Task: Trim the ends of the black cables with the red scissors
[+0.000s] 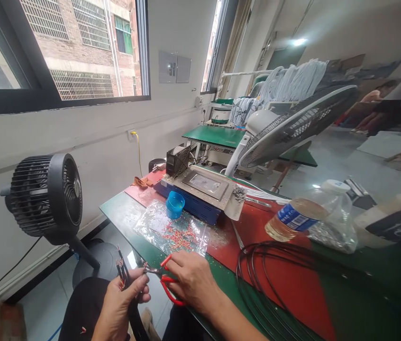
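Note:
My left hand (122,299) is closed around several black cables (123,271), whose stripped ends show small reddish and copper wires. Red-handled pliers or cutters (167,279) are gripped in my right hand (191,277), with the fingers around the handles. Their metal jaws reach left to the wire ends by my left fingertips; whether the jaws are closed on a wire is too small to tell. Just beyond my hands, many small red and pale pieces (179,237) lie on a clear plastic sheet (150,225). A blue round container (175,205) stands on that sheet.
A blue-sided machine with a metal top (205,182) sits behind the sheet. Coiled black cable (257,279), a bottle of yellowish liquid (293,219) and a clear bag (337,222) are on the right. A black fan (49,196) stands left, a white fan (293,125) behind.

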Motion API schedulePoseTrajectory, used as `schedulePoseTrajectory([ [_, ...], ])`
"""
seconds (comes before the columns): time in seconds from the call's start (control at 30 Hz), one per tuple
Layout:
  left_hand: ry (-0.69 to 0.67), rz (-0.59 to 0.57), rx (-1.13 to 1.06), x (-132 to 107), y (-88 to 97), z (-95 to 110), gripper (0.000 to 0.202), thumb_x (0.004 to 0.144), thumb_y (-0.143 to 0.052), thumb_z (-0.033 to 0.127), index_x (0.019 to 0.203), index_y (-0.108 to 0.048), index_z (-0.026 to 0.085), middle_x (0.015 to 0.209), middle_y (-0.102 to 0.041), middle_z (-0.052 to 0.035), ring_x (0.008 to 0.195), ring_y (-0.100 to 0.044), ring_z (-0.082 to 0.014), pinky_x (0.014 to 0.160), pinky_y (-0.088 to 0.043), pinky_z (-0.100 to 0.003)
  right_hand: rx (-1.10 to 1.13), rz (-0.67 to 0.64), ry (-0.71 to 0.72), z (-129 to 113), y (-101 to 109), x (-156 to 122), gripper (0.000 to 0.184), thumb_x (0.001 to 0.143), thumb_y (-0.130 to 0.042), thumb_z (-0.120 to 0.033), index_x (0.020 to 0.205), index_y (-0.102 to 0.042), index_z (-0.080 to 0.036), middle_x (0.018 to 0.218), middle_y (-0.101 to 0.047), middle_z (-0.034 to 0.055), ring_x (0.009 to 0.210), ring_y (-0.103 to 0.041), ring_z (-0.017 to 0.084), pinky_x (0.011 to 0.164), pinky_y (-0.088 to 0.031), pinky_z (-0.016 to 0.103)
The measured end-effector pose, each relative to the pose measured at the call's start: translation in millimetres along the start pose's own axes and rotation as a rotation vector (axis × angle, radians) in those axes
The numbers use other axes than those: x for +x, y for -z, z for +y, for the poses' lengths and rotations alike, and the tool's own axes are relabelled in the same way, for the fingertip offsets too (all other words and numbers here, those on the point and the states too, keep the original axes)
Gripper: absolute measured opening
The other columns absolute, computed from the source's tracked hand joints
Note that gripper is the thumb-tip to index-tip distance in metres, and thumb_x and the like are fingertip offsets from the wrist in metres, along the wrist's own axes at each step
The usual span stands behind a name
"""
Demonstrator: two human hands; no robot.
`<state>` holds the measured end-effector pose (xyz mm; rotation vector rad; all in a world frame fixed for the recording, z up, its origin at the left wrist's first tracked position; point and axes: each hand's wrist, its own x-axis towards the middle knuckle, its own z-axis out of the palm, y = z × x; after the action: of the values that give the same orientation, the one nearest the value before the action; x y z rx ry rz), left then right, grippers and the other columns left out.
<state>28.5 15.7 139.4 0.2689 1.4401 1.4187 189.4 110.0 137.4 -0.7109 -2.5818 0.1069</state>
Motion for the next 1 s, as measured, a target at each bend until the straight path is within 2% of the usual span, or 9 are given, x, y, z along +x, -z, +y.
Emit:
schedulePoseTrajectory([
  [0.13,-0.031,0.042,0.004,-3,-1.2,1,0.036,0.049,-0.079,0.025,0.078,-0.067,0.006,0.05,-0.061,-0.0027,0.05,-0.056,-0.0123,0.051,-0.05,-0.023,-0.036,0.099,0.032,-1,-3,0,0.012,0.079,-0.058,-0.028,0.072,-0.052,-0.02,0.068,-0.054,-0.0017,0.063,-0.042,0.012,0.055,-0.018,0.028],
  [0.27,-0.059,0.062,0.025,-4,-1.8,2,0.036,0.048,-0.08,0.026,0.076,-0.068,0.007,0.052,-0.063,-0.0036,0.052,-0.058,-0.014,0.053,-0.052,-0.025,-0.02,0.101,0.034,-2,-4,0,0.015,0.076,-0.062,-0.029,0.07,-0.052,-0.02,0.066,-0.054,-0.0028,0.059,-0.042,0.012,0.053,-0.017,0.028],
  [0.6,-0.15,0.061,0.122,-5,-0.1,1,0.035,0.052,-0.077,0.03,0.077,-0.068,0.008,0.051,-0.064,-0.0031,0.05,-0.058,-0.0152,0.054,-0.051,-0.028,-0.063,0.179,0.037,-2,-10,-1,0.016,0.077,-0.055,-0.017,0.062,-0.049,-0.019,0.058,-0.051,-0.0021,0.053,-0.039,0.01,0.051,-0.015,0.028],
  [0.73,-0.158,0.096,0.147,-5,0.2,0,0.036,0.051,-0.076,0.032,0.077,-0.068,0.008,0.053,-0.063,-0.0029,0.051,-0.058,-0.0151,0.051,-0.05,-0.026,-0.027,0.139,0.016,-5,-14,-4,0.017,0.076,-0.053,-0.014,0.06,-0.049,-0.018,0.056,-0.051,-0.0023,0.049,-0.038,0.009,0.049,-0.014,0.027],
  [0.87,-0.149,0.105,0.169,-3,2.0,-1,0.039,0.054,-0.075,0.034,0.08,-0.066,0.008,0.053,-0.063,-0.002,0.048,-0.056,-0.0132,0.048,-0.047,-0.025,0.126,0.05,-0.098,-4,-13,-5,0.015,0.073,-0.054,-0.017,0.059,-0.048,-0.017,0.056,-0.05,-0.0036,0.047,-0.037,0.007,0.047,-0.015,0.023],
  [1.0,-0.16,0.117,0.16,-4,0.6,-1,0.039,0.053,-0.075,0.035,0.08,-0.066,0.008,0.052,-0.063,-0.0022,0.045,-0.055,-0.0131,0.048,-0.046,-0.026,0.188,0.056,-0.157,-1,-7,-2,0.016,0.075,-0.052,-0.018,0.059,-0.049,-0.017,0.057,-0.049,-0.0032,0.048,-0.036,0.007,0.048,-0.016,0.023],
])
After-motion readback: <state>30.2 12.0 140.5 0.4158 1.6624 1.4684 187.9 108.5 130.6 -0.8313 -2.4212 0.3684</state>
